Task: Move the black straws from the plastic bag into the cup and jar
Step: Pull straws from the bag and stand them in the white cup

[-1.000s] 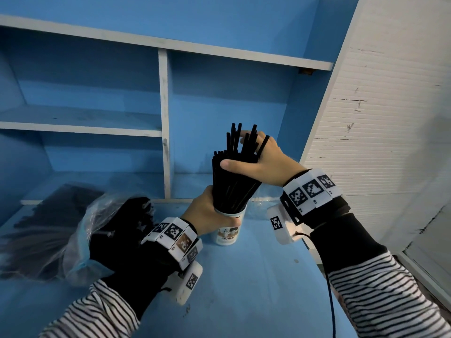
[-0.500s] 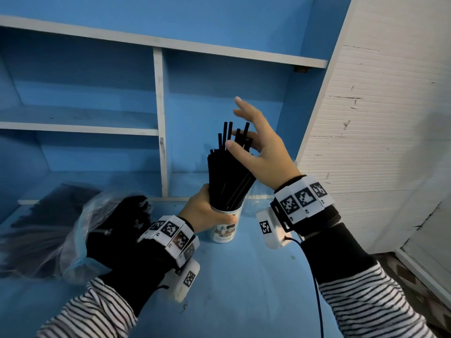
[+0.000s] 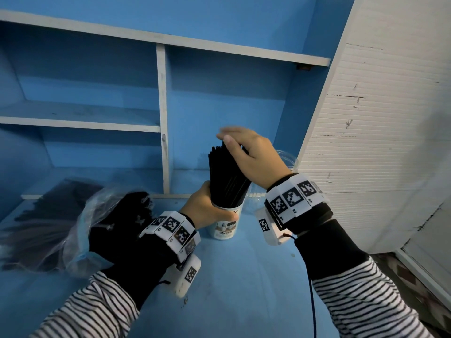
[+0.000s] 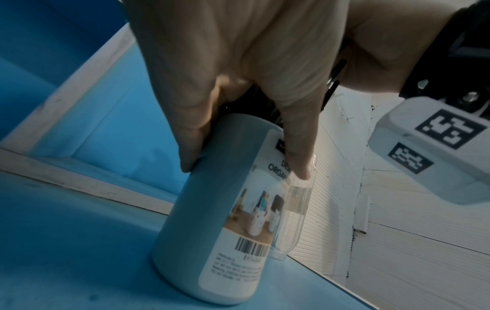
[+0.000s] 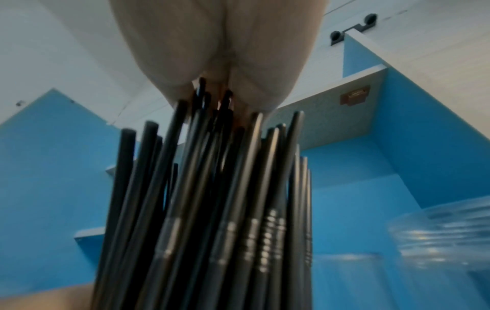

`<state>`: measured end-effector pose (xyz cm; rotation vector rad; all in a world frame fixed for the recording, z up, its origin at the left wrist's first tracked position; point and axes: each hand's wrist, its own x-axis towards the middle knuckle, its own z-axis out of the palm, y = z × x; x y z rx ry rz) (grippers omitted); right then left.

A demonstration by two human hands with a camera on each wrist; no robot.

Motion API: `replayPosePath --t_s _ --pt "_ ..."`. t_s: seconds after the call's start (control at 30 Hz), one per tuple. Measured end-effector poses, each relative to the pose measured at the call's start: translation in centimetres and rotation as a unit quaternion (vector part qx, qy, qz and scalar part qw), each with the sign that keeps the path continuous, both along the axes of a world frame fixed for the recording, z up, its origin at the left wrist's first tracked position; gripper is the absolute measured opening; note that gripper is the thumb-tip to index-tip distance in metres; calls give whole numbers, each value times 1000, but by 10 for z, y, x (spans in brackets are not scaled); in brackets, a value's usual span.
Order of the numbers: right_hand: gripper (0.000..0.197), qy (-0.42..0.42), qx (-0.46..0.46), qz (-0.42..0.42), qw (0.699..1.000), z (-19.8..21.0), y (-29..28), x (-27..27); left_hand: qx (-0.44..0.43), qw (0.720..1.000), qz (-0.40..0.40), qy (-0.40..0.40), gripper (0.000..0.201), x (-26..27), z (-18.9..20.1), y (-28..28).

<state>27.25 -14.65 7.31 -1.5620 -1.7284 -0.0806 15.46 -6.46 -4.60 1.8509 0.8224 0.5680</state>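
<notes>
A white cup (image 3: 225, 224) with a printed label stands on the blue table (image 3: 244, 289), packed with a bundle of black straws (image 3: 227, 176). My left hand (image 3: 207, 207) grips the cup near its rim; the left wrist view shows the fingers (image 4: 193, 134) curled round the cup (image 4: 212, 220). My right hand (image 3: 246, 152) lies flat on the straw tops, palm down, fingers straight. From the right wrist, the straws (image 5: 212, 199) rise into the palm (image 5: 217, 52). A clear jar (image 3: 288, 159) stands behind my right wrist, mostly hidden. The plastic bag (image 3: 73, 230) with more black straws lies at left.
A blue shelf unit with white edges (image 3: 162, 113) rises behind the table. A white panelled wall (image 3: 366, 142) closes the right side. A cable (image 3: 312, 301) hangs from my right wrist across the table. The bag's straws (image 3: 48, 208) spread toward the left edge.
My right hand let go of the straw bundle, lifted open, then came down flat onto the straw tops, levelling them in the cup. My left hand kept hold of the cup.
</notes>
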Motion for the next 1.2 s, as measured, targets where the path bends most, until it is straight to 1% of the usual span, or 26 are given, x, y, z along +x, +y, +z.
replayPosePath --t_s 0.07,0.17,0.23,0.3,0.4,0.43,0.5,0.57,0.63,0.67,0.73,0.77,0.8,0.87,0.9,0.93,1.0,1.07,1.13,1.2 --pt "31 21 -33 9 999 -1 -3 -3 1 1000 3 -2 99 1 0 0" --pt "35 14 -8 22 1000 -7 -6 -4 13 1000 1 -2 100 1 2 -1" --pt "38 -21 -39 1 999 -13 -5 -4 21 1000 3 9 101 1 4 -2" --pt "47 -65 -71 -24 995 -15 -4 -3 25 1000 4 16 101 0 6 -3" --pt "45 -76 -64 -23 995 -15 -5 -2 28 999 3 20 102 0 6 -4" --pt "45 -89 -73 -24 993 -15 -6 -3 28 999 4 18 102 0 6 -5" --pt "46 -140 -117 -50 982 -16 -7 -5 27 999 9 17 105 -1 6 -6" --pt "47 -177 -132 -68 973 -17 -9 -8 26 999 18 20 105 -1 8 -8" --pt "47 -177 -126 -63 974 -16 -10 -10 25 999 31 36 104 -5 11 -12" --pt "47 -167 -110 -58 978 -16 -10 -11 26 998 35 50 108 -8 12 -13" --pt "48 -128 -50 -40 990 -16 -12 -15 40 995 41 84 115 -18 18 -19" --pt "48 -103 -9 -29 994 -16 -13 -18 54 993 48 91 109 -26 22 -23" --pt "46 -83 37 -17 996 -16 -15 -22 72 992 57 86 96 -35 26 -26" --pt "36 -57 123 6 991 -18 -19 -34 120 989 75 40 58 -56 35 -31" --pt "31 -41 151 19 988 -19 -22 -42 147 985 84 9 41 -68 39 -33" --pt "26 -19 162 34 986 -21 -23 -49 175 980 95 -15 32 -81 44 -33" --pt "20 32 142 72 987 -30 -24 -63 220 966 128 -39 28 -108 52 -33" --pt "17 79 97 114 986 -42 -20 -76 264 949 171 -10 21 -133 57 -29" --pt "16 91 44 142 985 -56 -13 -90 282 935 210 40 26 -156 57 -21" --pt "15 82 -19 156 984 -71 -5 -105 261 938 218 66 34 -176 52 -12"
